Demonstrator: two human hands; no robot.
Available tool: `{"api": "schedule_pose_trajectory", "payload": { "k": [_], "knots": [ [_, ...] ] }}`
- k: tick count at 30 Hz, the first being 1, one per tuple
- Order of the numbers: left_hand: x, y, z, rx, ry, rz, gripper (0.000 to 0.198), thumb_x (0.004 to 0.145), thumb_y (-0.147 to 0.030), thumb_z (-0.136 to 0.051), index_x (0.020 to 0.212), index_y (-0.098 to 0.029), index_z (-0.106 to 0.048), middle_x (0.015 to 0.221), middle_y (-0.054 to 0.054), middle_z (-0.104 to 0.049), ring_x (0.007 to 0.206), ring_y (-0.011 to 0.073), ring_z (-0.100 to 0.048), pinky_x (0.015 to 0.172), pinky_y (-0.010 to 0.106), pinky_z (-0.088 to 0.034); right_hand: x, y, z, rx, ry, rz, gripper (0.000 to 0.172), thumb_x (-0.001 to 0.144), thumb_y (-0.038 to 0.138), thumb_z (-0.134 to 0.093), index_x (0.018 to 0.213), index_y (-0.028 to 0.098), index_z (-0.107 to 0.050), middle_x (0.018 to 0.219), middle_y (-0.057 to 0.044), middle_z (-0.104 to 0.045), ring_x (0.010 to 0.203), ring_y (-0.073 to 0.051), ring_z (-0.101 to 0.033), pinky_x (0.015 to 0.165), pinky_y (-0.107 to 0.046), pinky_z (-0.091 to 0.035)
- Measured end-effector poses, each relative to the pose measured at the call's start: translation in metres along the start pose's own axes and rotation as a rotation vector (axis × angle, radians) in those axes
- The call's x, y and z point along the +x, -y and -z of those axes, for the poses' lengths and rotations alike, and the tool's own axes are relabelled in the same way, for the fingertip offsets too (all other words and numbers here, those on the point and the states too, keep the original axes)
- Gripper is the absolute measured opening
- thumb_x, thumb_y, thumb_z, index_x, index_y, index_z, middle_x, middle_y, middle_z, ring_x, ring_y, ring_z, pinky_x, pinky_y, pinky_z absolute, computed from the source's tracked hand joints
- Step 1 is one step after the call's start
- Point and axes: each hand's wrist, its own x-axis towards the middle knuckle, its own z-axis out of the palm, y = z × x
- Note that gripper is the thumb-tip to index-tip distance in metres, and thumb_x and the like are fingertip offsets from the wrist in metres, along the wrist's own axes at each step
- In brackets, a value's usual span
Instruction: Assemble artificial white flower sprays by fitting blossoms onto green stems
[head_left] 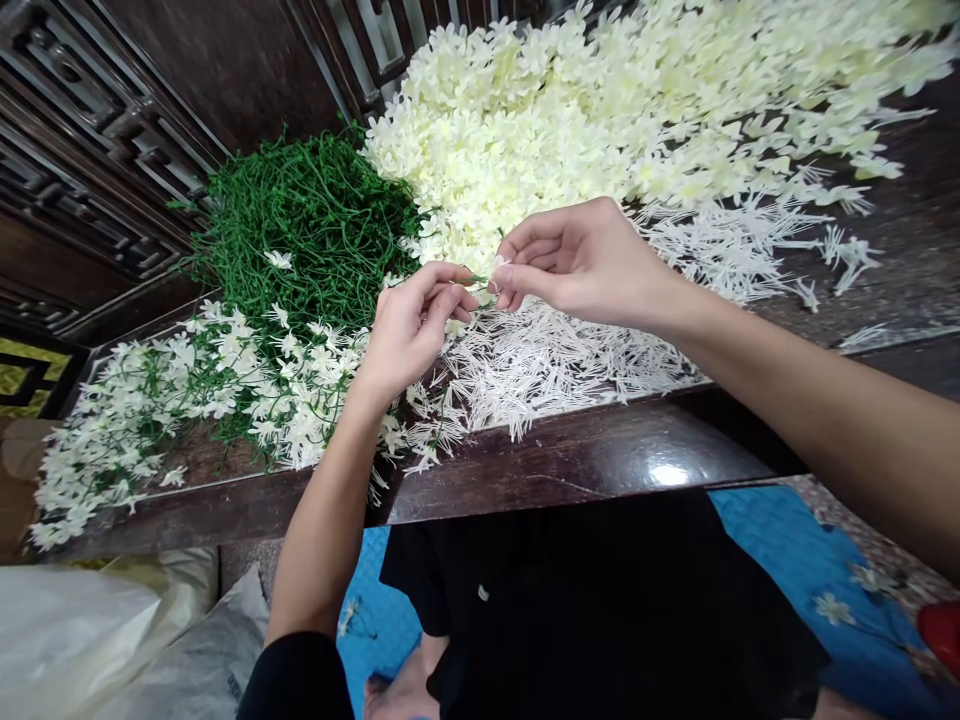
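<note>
My left hand [412, 320] is pinched on a thin green stem [474, 279] above the dark wooden table [570, 460]. My right hand [577, 260] meets it from the right, its fingertips pinched on a small white flower piece [496, 266] at the stem's tip. Both hands hover over a heap of white spiky plastic parts [540, 360]. A big pile of cream flower petals [570, 110] lies behind them. A tangle of bare green stems [307, 220] sits at the back left. Finished stems with white flowers [195, 390] lie at the left front.
Dark carved wooden furniture [90, 150] rises behind the table at the left. White plastic bags [97, 630] lie on the floor at the lower left. A blue flowered mat [825, 570] covers the floor under my legs, with a red object [943, 632] at the right edge.
</note>
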Motion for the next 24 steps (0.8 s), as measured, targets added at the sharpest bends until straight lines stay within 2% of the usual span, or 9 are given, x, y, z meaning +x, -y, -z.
{"api": "schedule_pose_trajectory", "payload": {
  "k": [8,14,17,20,24],
  "knots": [
    [0.0008,0.0015,0.0008,-0.011,-0.017,-0.001,0.013,0.1,-0.024,-0.055,0.106,-0.02,-0.066,0.088,0.004,-0.082,0.075,0.0119,-0.078,0.069,0.023,-0.062,0.0,0.0009,0.0005,-0.02,-0.026,0.008,0.019,0.084,0.025,-0.088,0.078,0.024,-0.07,0.071,-0.002,-0.076,0.066,-0.02,-0.075,0.071,-0.039,-0.07],
    [-0.0001,0.0022,-0.0018,-0.003,0.011,0.006,0.013,0.1,-0.022,-0.055,0.106,-0.02,-0.066,0.086,0.004,-0.081,0.074,0.0124,-0.078,0.071,0.024,-0.062,-0.0002,0.0002,-0.0024,0.005,0.0,0.002,0.02,0.082,0.031,-0.089,0.08,0.022,-0.071,0.071,-0.002,-0.076,0.067,-0.02,-0.075,0.07,-0.036,-0.069],
    [-0.0007,0.0003,-0.0027,0.046,0.031,-0.03,0.013,0.101,-0.025,-0.058,0.102,-0.019,-0.069,0.08,0.003,-0.079,0.07,0.0123,-0.076,0.067,0.023,-0.059,-0.0004,-0.0011,-0.0039,-0.027,0.004,0.0,0.018,0.083,0.031,-0.087,0.08,0.023,-0.07,0.072,-0.003,-0.076,0.068,-0.021,-0.075,0.072,-0.038,-0.069],
    [-0.0004,-0.0019,-0.0026,0.116,0.05,-0.098,0.021,0.104,-0.027,-0.055,0.093,-0.019,-0.071,0.074,0.002,-0.077,0.065,0.0114,-0.073,0.064,0.022,-0.055,-0.0015,-0.0027,-0.0051,-0.07,0.013,-0.007,0.015,0.085,0.03,-0.084,0.082,0.024,-0.071,0.074,-0.003,-0.077,0.07,-0.023,-0.076,0.074,-0.042,-0.069],
    [0.0004,-0.0013,-0.0027,0.158,0.057,-0.117,0.025,0.106,-0.027,-0.052,0.089,-0.02,-0.07,0.074,0.002,-0.077,0.065,0.0116,-0.072,0.064,0.022,-0.055,-0.0033,-0.0032,-0.0064,-0.091,0.022,-0.008,0.012,0.086,0.028,-0.082,0.082,0.024,-0.071,0.077,-0.004,-0.076,0.071,-0.024,-0.076,0.078,-0.044,-0.069]
  ]
}}
